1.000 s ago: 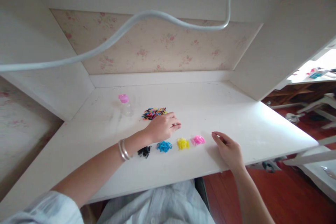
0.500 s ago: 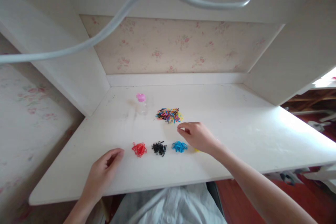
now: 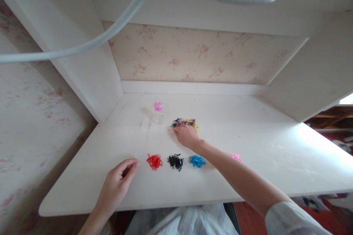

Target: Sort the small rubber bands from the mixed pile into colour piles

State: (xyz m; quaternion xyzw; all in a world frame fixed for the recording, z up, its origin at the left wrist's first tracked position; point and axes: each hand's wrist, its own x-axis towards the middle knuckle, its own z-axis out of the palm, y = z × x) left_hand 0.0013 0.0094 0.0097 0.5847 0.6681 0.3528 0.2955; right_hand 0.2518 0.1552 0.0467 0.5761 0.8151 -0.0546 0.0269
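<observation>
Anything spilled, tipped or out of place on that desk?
Nothing stands out. The red pile, black pile and blue pile lie apart in a row, and the bottle stands upright. The right hand partly hides the mixed pile and the right arm most of the yellow pile; I can't fully judge those.

No legible txt, nos. or logos anywhere.

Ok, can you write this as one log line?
right hand: at mixed pile | left hand: beside red pile | also: black pile, blue pile, pink-capped bottle
</observation>
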